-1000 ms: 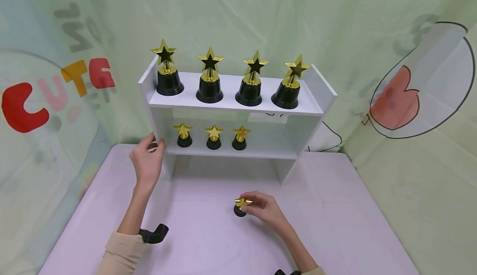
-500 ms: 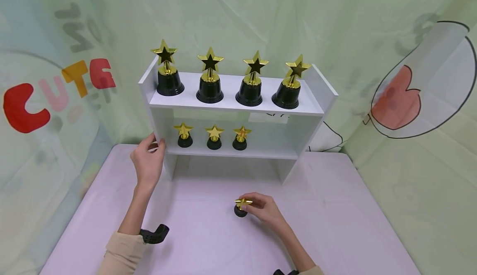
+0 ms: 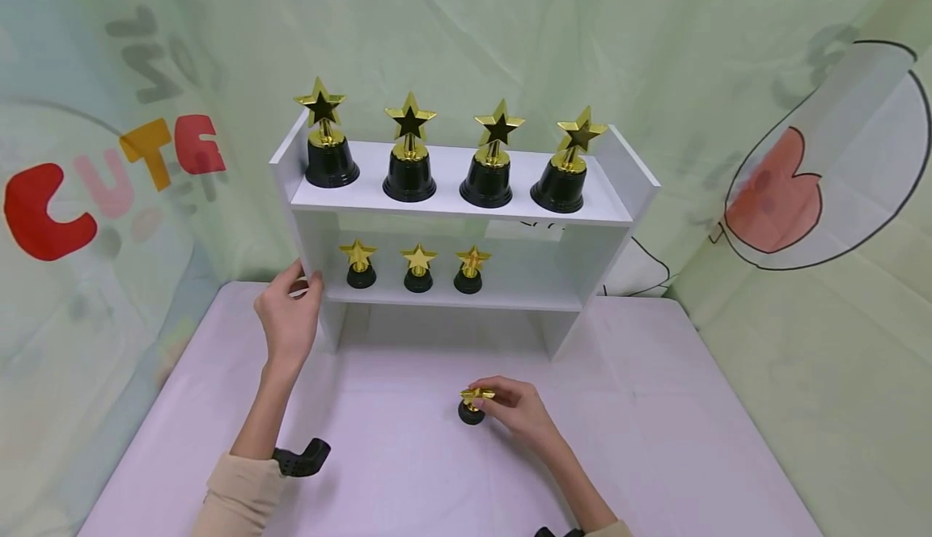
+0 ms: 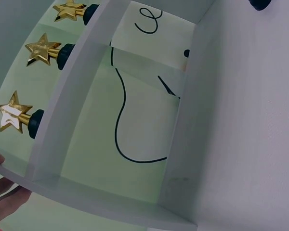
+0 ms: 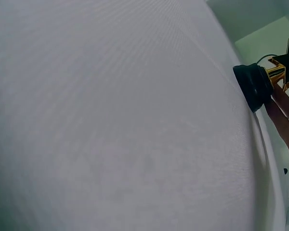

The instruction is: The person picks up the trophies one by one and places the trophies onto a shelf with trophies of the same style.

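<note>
My right hand [image 3: 517, 409] pinches a small star trophy [image 3: 472, 413] by its gold star. Its black round base stands upright at the tabletop, and in the right wrist view the trophy [image 5: 254, 86] shows at the right edge with fingers around the star. At the left end of a white two-tier shelf [image 3: 451, 302], my left hand [image 3: 290, 319] grips the side panel, thumb on one face and fingers on the other in the left wrist view. Three small trophies, including a left one [image 3: 360, 265], stand on the lower tier.
Several larger star trophies, such as one [image 3: 410, 157], line the upper tier. A white-covered table [image 3: 655, 424] carries the shelf. Pale green curtains [image 3: 466, 27] with printed letters and drawings hang behind and at both sides.
The small trophy in my right hand has shifted and turned very slightly. My left hand holds the shelf panel in the same place.
</note>
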`<state>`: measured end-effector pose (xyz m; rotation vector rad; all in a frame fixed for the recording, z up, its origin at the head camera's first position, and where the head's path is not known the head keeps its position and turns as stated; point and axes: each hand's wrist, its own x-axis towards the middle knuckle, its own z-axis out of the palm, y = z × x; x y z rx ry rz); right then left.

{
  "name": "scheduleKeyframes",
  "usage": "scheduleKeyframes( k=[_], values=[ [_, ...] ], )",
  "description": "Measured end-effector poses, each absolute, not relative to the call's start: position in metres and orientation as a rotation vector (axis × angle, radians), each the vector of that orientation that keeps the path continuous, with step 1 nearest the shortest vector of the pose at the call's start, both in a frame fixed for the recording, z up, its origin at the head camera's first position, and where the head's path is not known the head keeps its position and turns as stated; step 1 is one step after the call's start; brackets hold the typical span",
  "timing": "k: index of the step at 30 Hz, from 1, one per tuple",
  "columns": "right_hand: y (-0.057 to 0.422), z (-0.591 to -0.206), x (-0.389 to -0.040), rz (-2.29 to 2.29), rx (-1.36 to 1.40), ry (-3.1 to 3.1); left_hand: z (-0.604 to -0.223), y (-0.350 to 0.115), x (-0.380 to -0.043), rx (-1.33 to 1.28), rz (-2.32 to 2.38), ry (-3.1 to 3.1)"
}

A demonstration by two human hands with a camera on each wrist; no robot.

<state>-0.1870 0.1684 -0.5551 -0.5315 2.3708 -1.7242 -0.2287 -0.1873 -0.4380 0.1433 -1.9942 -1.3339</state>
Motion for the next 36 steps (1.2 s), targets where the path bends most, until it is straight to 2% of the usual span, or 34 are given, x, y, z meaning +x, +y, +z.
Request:
scheduleKeyframes(
  k=[36],
  values=[
    [0.183,-0.544,-0.185,-1.757,-0.433,2.384,-0.437,-0.187,-0.228,0.145,-1.333,-1.979]
  ],
)
